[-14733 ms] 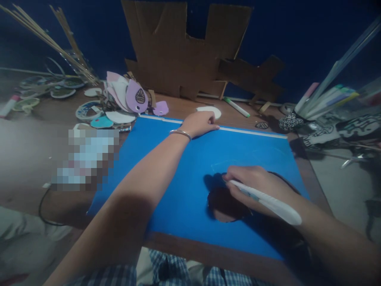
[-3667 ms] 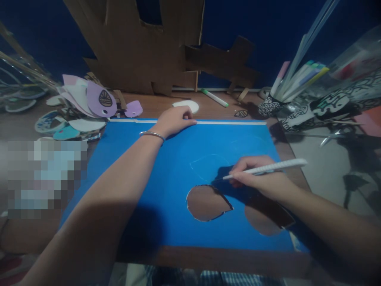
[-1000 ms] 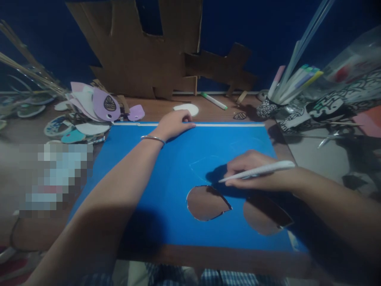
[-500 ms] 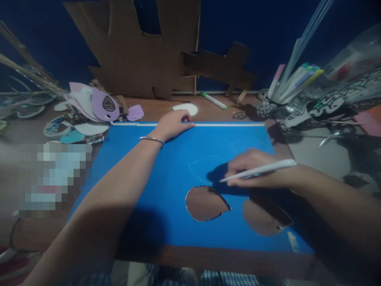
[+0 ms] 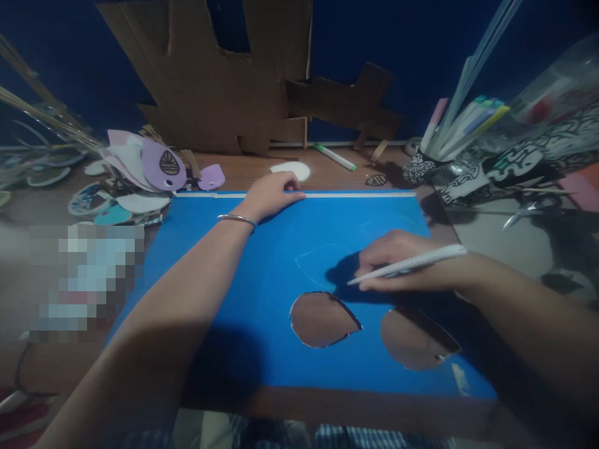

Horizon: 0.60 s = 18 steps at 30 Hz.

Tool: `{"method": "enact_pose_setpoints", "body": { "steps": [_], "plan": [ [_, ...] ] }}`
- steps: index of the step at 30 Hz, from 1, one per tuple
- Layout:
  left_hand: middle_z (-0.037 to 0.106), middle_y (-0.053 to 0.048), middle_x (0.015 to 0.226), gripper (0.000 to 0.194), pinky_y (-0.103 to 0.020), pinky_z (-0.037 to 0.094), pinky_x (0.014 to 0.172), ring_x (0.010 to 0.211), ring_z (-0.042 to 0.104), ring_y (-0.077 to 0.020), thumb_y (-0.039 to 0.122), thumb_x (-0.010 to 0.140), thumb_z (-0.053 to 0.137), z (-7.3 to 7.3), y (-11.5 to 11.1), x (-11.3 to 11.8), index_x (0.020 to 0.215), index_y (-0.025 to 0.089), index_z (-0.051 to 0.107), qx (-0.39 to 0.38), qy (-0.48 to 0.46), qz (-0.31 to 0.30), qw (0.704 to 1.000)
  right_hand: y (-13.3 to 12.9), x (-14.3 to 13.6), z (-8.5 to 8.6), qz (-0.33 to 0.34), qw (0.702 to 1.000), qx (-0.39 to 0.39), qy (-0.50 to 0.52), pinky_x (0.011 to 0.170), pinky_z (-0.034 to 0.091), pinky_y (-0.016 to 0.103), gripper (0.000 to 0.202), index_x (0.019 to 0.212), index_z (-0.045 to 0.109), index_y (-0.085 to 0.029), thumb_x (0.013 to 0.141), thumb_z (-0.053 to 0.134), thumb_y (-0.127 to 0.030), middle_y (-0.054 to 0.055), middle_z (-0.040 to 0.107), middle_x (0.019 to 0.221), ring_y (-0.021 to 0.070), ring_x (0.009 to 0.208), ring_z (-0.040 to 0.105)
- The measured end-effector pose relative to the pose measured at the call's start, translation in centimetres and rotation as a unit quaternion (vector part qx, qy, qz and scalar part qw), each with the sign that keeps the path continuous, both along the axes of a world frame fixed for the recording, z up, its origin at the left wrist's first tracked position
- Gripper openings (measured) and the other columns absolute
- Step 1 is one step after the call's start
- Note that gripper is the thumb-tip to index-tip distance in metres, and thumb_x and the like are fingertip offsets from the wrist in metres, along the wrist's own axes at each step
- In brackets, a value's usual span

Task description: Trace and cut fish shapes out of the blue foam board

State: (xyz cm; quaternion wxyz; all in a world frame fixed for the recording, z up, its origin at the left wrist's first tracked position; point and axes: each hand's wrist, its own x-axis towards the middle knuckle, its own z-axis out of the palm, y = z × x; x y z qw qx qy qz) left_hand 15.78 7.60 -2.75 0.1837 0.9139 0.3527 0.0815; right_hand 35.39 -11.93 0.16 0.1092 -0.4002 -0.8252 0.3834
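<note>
A blue sheet (image 5: 262, 349) lies on the wooden table, with a white strip along its far edge. Two teardrop-shaped holes (image 5: 322, 319) are cut through it, and the brown table shows inside. Farther up is a thin white drawn outline (image 5: 311, 252), partly hidden by my right hand (image 5: 395, 262). That hand is closed around a slim white pen (image 5: 412, 260), whose tip points left and down at the sheet near the outline. My left hand (image 5: 274, 193) rests on the sheet's far edge, holding nothing, thumb stretched out and fingers loosely bent.
Purple and white cut-out fish shapes (image 5: 161, 165) lie at the back left. A white cut-out (image 5: 292, 170) and a green-capped marker (image 5: 336, 157) are beyond the sheet. Cardboard (image 5: 224, 93) leans behind. At right stand a patterned holder with markers (image 5: 421, 167) and scissors (image 5: 526, 209).
The view has shifted very slightly. My right hand with the pen has barely moved, and my left hand stays at the far edge of the sheet.
</note>
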Motion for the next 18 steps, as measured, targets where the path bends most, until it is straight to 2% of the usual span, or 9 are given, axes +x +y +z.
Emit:
{"method": "enact_pose_setpoints", "body": {
  "steps": [18],
  "plan": [
    [0.063,-0.005,0.096,0.028,-0.031,0.039,0.069,0.085,0.054,-0.0209,0.045,0.077,0.053,0.15,-0.17,0.03,0.090,0.020,0.060,0.002,0.004,0.004,1.000,0.66,0.87,0.15,0.044,0.999,0.004,0.001,0.052,0.036,0.022,0.027,0.073,0.059,-0.015,0.088,0.050,-0.036,0.001,0.058,0.065,0.0093,0.056,0.052]
  ]
}}
